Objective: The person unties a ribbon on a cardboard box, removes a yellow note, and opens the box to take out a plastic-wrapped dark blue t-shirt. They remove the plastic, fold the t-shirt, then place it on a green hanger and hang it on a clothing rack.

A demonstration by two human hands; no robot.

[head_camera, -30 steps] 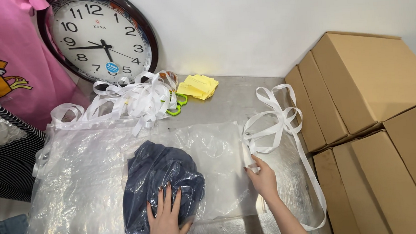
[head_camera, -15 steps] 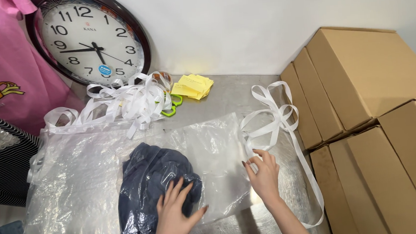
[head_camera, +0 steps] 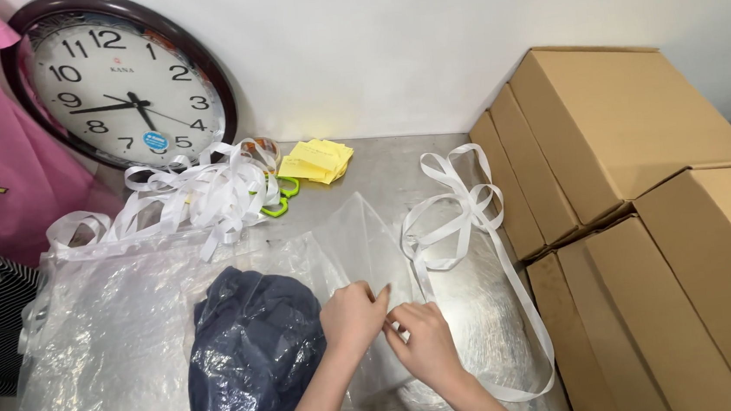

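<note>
Head: clear bag [head_camera: 360,241] under both hands

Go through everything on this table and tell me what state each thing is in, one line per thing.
left hand: pinching the clear bag's flap
right hand: gripping the same flap
clear plastic bag: flap lifted, mouth open
dark blue garment: bunched inside the bag
white strap: loose, looped on the table
white ribbon pile: tangled
wall clock: leaning against the wall
cardboard boxes: closed, stacked
yellow notes: lying flat
</note>
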